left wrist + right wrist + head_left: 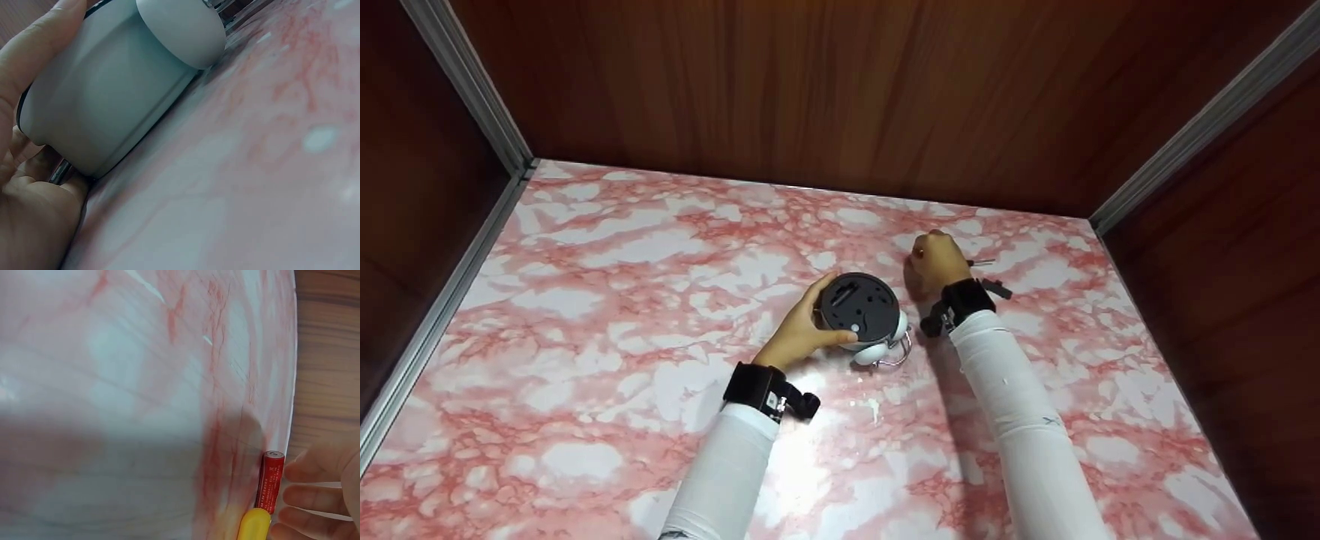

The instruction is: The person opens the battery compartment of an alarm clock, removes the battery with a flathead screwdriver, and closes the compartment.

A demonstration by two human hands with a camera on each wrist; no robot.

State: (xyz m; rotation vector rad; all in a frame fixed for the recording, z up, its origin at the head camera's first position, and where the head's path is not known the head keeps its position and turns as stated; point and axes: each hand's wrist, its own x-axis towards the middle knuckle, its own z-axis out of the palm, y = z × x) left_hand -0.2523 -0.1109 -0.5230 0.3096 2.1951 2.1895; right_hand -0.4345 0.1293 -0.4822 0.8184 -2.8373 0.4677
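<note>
A white twin-bell alarm clock lies face down, its black back with an uncovered battery slot turned up. My left hand grips its rim, thumb on the near side and fingers round the far side. In the left wrist view, the clock's pale side and one rounded bell show. Farther right, my right hand reaches down to the table. There, in the right wrist view, its fingertips are close beside a red battery; whether they touch it is unclear. A yellow rounded piece sits next to the battery.
A small black piece lies right of my right wrist. A thin metal shaft sticks out beside that hand. Brown wood-grain panels enclose the pink-and-white marbled table at the back and both sides.
</note>
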